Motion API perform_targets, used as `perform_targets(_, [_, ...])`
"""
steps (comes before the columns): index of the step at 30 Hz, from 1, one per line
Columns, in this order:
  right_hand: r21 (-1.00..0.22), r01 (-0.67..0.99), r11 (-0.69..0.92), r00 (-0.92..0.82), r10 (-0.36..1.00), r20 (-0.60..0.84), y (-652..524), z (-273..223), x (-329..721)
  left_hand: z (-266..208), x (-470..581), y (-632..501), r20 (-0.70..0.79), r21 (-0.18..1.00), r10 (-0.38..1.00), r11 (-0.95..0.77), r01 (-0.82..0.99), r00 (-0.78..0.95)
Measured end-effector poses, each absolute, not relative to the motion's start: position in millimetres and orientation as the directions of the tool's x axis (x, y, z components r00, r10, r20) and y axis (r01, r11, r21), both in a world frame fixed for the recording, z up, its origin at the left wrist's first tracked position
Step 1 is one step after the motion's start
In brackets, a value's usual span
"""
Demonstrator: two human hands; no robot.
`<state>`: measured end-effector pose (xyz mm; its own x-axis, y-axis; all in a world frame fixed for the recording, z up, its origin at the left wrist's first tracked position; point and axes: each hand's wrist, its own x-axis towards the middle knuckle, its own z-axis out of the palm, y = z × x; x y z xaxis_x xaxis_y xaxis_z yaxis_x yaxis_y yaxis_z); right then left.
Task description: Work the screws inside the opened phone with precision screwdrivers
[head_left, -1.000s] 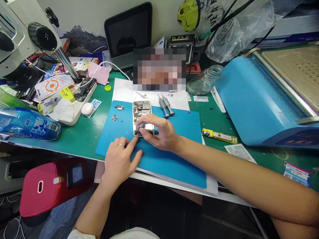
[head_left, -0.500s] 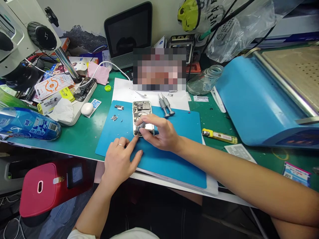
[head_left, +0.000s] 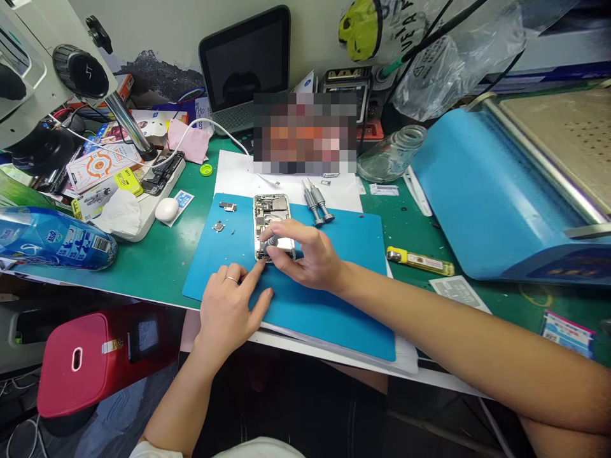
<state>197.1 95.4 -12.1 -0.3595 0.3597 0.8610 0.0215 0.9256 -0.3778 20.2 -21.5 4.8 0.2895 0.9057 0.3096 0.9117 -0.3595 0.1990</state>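
An opened phone [head_left: 274, 210] with its inner parts bare lies on the blue mat [head_left: 329, 305]. My right hand [head_left: 310, 254] grips a small grey screwdriver [head_left: 272, 241] upright over the phone's lower part; the tip is hidden. My left hand [head_left: 233, 296], with a ring on one finger, has its index fingertip at the phone's lower left corner. The left thumb stands apart and the other fingers are bent, with nothing in them. Small metal phone parts [head_left: 228, 207] lie left of the phone. Two more grey screwdrivers [head_left: 318, 202] lie to its right.
A microscope [head_left: 81, 70] stands at the left above cluttered boxes and a blue bag [head_left: 57, 238]. On the right are a glass jar [head_left: 394, 152], a yellow utility knife [head_left: 420, 261] and a large blue machine [head_left: 453, 184]. A tablet-like screen [head_left: 245, 57] stands behind.
Both hands keep almost the same place. The screwdriver and phone show no clear movement, and the view shifts only slightly.
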Motion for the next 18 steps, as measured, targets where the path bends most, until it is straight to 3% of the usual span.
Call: perform_targets(18, [-0.374,0.019,0.927,-0.35,0.356,0.866,95.6,-12.8,196.3,4.4,20.1,-21.3,0.289,0.193,0.913,-0.349,0.917,0.287])
